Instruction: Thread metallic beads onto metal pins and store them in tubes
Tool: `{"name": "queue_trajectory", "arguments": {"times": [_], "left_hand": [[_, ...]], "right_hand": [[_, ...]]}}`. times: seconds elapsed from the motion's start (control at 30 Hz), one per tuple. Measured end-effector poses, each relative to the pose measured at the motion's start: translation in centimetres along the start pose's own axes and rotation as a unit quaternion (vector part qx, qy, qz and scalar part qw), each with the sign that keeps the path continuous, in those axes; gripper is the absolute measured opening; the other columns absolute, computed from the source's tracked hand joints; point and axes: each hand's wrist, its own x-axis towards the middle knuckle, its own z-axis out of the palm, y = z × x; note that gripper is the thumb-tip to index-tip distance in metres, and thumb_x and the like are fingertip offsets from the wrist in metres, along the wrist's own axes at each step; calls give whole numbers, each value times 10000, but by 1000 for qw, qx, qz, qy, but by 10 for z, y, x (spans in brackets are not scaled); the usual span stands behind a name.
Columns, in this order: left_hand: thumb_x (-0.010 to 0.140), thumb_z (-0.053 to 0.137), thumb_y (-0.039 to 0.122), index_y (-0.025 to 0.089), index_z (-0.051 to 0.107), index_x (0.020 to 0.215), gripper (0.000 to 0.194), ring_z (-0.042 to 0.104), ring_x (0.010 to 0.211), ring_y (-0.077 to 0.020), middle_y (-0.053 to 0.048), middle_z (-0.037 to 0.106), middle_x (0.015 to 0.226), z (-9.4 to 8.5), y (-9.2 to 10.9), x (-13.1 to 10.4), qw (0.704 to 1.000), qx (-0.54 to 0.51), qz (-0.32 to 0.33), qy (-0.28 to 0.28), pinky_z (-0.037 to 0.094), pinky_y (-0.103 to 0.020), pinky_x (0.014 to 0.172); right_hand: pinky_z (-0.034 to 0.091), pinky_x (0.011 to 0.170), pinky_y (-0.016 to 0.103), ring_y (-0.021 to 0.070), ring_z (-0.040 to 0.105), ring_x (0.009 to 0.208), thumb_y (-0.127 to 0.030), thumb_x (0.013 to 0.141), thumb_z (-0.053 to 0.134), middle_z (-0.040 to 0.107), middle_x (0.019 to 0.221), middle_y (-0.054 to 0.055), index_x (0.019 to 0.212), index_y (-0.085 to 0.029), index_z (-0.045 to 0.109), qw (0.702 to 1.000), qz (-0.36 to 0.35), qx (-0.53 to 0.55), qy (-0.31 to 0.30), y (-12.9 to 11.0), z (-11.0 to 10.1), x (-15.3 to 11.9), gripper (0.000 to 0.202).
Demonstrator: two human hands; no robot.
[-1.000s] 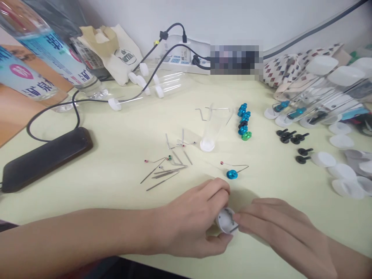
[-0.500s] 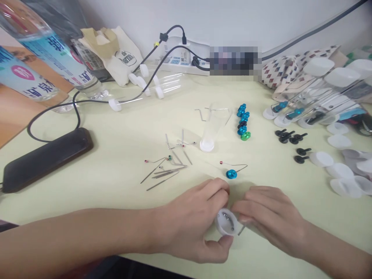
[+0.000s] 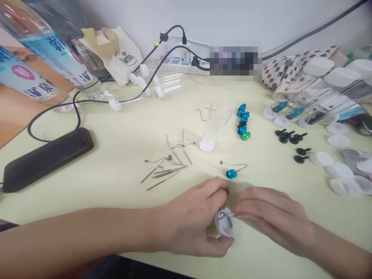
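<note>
The pale table (image 3: pixel 116 162) was strewn end to end, and the work looked only part done to me. Over at the right stood several capped tubes (image 3: pixel 312 91), two with blue pieces inside and one with a dark one, so those seemed assembled. More lidded tubes (image 3: pixel 171 83) lay at the back, apparently without parts, and a single clear tube (image 3: pixel 210 130) stood mid-table. Near the front edge, both arms came in low, palms down. The left hand (image 3: pixel 197 223) curved about a small white cup (image 3: pixel 225 230), index finger on the far side and thumb on the near side, clamping it against the tabletop. The right hand (image 3: pixel 271 217) angled in opposite, its fingertips pinched together on a thin metal rod (image 3: pixel 229 215) that lay across the cup's mouth. Plenty was loose: spare white caps (image 3: pixel 321 159), a row of coloured fittings (image 3: pixel 242 126), black pegs (image 3: pixel 302 159), one blue hub (image 3: pixel 231 174) just beyond the hands, and, slightest of all, a scatter of bent wires (image 3: pixel 167 174).
</note>
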Motion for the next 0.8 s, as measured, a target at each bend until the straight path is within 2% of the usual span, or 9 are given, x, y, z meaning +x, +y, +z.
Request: {"name": "queue_trajectory", "arguments": {"times": [0.17,0.43,0.6,0.8], "left_hand": [[709,602,286,185,432,797,216,503,881,-202,-79,473,979,0,0,0,1000,3,9,8,511,-323,778],[707,602,269,195,369,767,252,516,913,-200,-72,455,974,-1,2,-1,1000,-28,-8,11,513,-308,753],[702,604,270,200,393,778,235,524,918,-216,-69,466,962,-1,2,-1,999,-50,-12,18,518,-332,752],[703,612,252,195,402,786,233,523,949,-213,-72,464,981,-2,2,-1,999,-50,-2,19,517,-317,785]], "right_hand": [[463,583,248,129,535,684,-108,934,470,589,779,31,905,-182,597,998,-16,-58,2,2,2,0,149],[442,642,296,145,504,700,-40,905,431,579,802,51,901,-144,579,989,-61,-133,-24,6,4,-9,181],[442,631,290,139,506,685,-41,895,426,590,809,39,892,-161,575,992,-43,-118,-20,9,4,-13,192],[439,608,299,147,496,680,-35,884,421,593,816,52,892,-149,579,990,-55,-127,-31,10,5,-15,195]]}}
